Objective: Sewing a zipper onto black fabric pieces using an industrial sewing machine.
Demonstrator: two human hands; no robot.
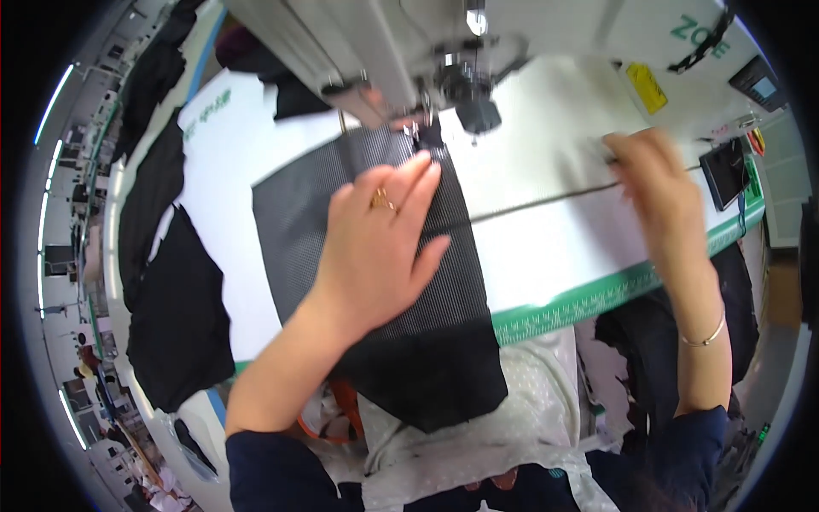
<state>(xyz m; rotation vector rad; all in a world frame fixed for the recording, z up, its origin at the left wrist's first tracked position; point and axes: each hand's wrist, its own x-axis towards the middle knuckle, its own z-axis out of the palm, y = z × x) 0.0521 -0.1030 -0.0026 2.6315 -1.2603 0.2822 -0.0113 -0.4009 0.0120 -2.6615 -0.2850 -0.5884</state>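
A piece of black ribbed fabric point(299, 205) lies under the needle area of a white sewing machine point(563, 30), its plain black lower end hanging over the table's front edge. My left hand point(375, 235) rests on this fabric with fingers stretched toward the presser foot point(418, 132), a ring on one finger. Off to the right, over the white table, my right hand point(657, 175) is raised clear of the fabric, fingers curled together. A small dark bit shows at its fingertips, too blurred to name.
Black cloth pieces point(175, 316) lie along the left side. The white table point(546, 247) has a green ruler strip point(580, 303) on its front edge. At right are a dark phone-like slab point(723, 173) and, on the machine, a yellow label point(646, 88). More dark cloth point(640, 358) hangs below.
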